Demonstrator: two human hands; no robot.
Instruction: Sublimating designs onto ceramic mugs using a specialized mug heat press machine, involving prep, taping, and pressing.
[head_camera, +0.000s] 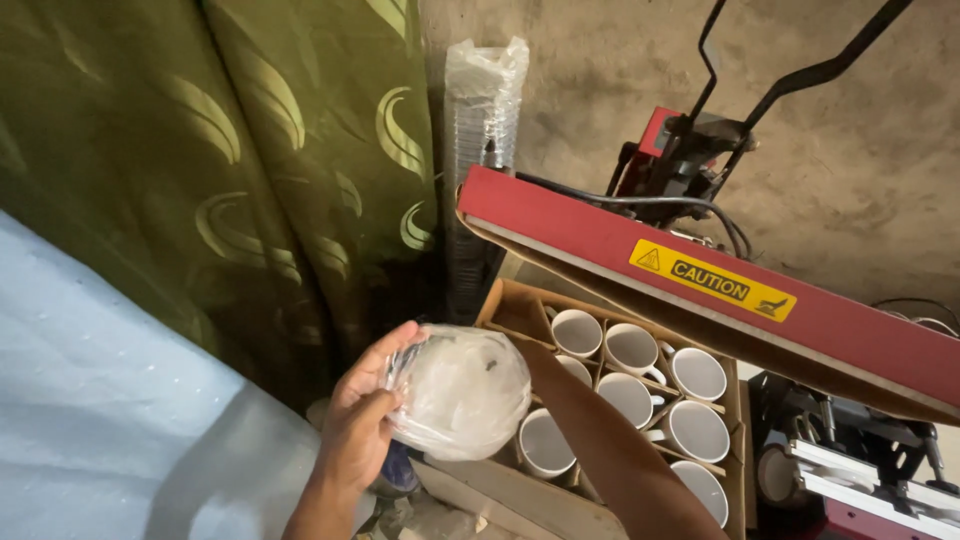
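Your left hand (362, 420) is the nearest thing to the head camera, low in the middle of the view. Its fingers (392, 347) are curled and clamped on a plastic-wrapped bundle (465, 390), with the thumb on the near side and the other fingers around the left edge. This bundle is round and whitish, and I cannot tell what is inside the wrap. It sits directly to the right of your left palm, touching it, and it hangs above the near left corner of the cardboard box (520, 310).

Your right forearm (610, 450) goes from the lower right up behind the bundle. The right hand itself is hidden by the plastic, so I cannot tell if its fingers are apart or together. It seems to be under or behind the bundle, so both hands are at it, but only the left one shows its hold.

The box has dividers, and I count about eight white mugs (631, 347) standing upright with their mouths up, each one in its own cell. More may be hidden under your arm.

Above the box, you see one red heat press (700, 290) with its plate tilted. Behind it, one tall stack of clear cups in a plastic sleeve (483, 120) stands against the wall, beside the green curtain (250, 170).
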